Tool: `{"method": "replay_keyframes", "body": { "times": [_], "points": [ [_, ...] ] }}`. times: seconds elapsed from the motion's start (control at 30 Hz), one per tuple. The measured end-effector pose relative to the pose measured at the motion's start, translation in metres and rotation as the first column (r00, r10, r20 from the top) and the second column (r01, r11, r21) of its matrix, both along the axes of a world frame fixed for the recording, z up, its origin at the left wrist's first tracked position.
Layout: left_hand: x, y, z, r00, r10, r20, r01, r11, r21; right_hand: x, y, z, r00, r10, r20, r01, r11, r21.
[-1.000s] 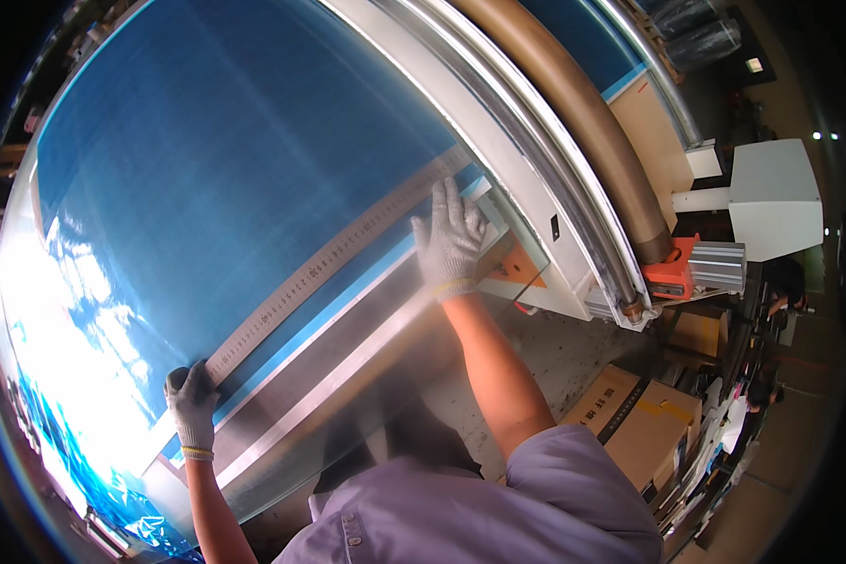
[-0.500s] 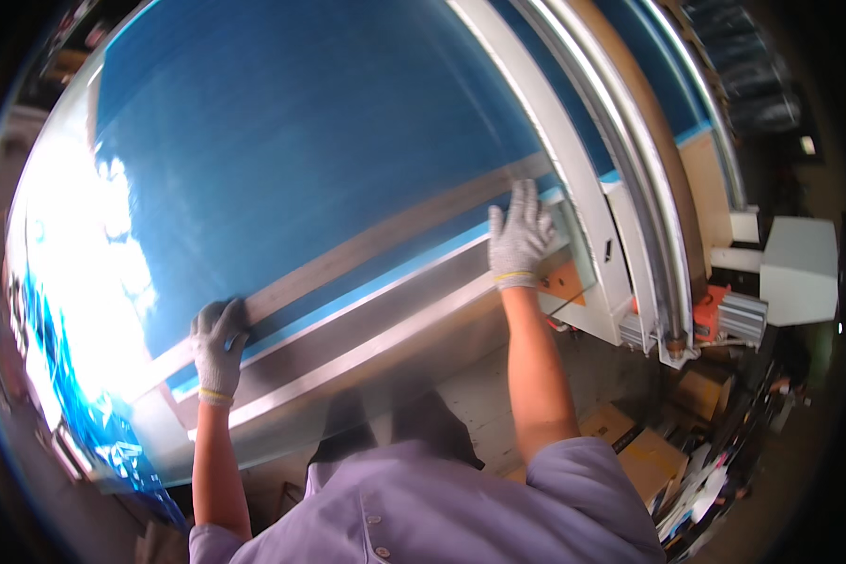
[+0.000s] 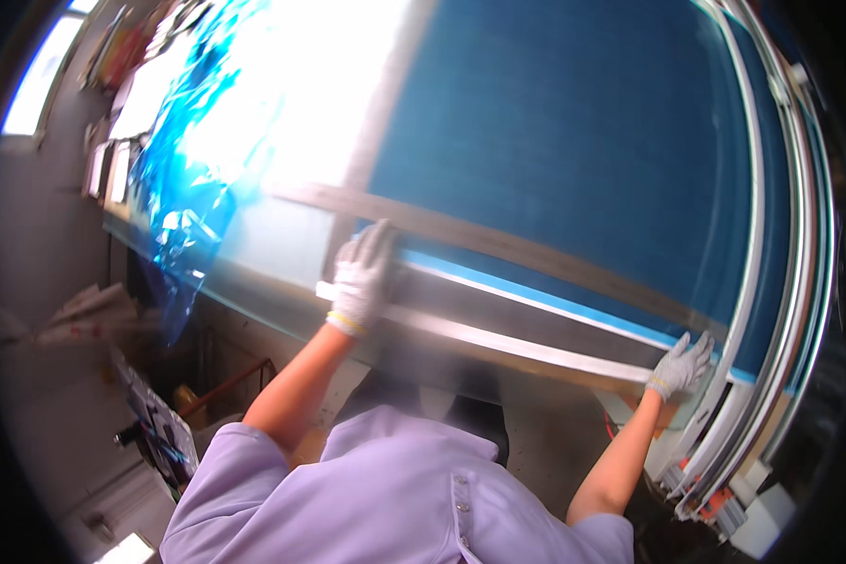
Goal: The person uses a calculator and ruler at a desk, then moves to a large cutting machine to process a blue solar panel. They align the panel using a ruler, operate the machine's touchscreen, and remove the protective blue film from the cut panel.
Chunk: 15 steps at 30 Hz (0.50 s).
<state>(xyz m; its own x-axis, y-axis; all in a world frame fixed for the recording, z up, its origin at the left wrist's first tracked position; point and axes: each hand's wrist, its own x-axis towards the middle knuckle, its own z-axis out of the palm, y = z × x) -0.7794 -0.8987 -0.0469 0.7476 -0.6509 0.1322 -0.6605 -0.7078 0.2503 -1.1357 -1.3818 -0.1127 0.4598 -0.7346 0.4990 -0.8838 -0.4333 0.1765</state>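
A large blue sheet [image 3: 564,141] lies flat before me, bordered by greyish-brown strips and a white bar [image 3: 526,347] along the near side. My left hand [image 3: 362,274], in a pale knit glove with a yellow cuff line, rests at the near left corner of this border, its fingers stretched out. At the right end of the same near edge, my right hand [image 3: 683,366], gloved alike, lies with fingers extended beside the light rail. Neither hand appears to grip anything. Motion blur softens the left fingertips.
Crumpled shiny blue film [image 3: 186,211] hangs over the table's left side under strong glare. Long metal rails [image 3: 804,216] run along the right, with an orange part and a pale box [image 3: 763,523] at their near end. Dark equipment [image 3: 160,423] stands at lower left.
The view has swung left, so the table and both hands appear farther right. My left fingers, bent around the near strip before, are now straighter. My right hand stays near the right end.
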Motion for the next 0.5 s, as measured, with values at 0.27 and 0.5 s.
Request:
{"method": "replay_keyframes", "body": {
  "times": [0.27, 0.5],
  "points": [
    [0.011, 0.009, -0.008, 0.999, -0.037, -0.009, 0.034, 0.977, -0.21, 0.221, 0.25, 0.044, 0.854, 0.457, 0.249, -0.52, 0.732, 0.44],
    [0.013, 0.021, -0.013, 0.985, -0.083, -0.152, 0.036, 0.957, -0.288, 0.234, 0.263, 0.034, 0.874, 0.451, 0.183, -0.486, 0.789, 0.375]
  ]
}}
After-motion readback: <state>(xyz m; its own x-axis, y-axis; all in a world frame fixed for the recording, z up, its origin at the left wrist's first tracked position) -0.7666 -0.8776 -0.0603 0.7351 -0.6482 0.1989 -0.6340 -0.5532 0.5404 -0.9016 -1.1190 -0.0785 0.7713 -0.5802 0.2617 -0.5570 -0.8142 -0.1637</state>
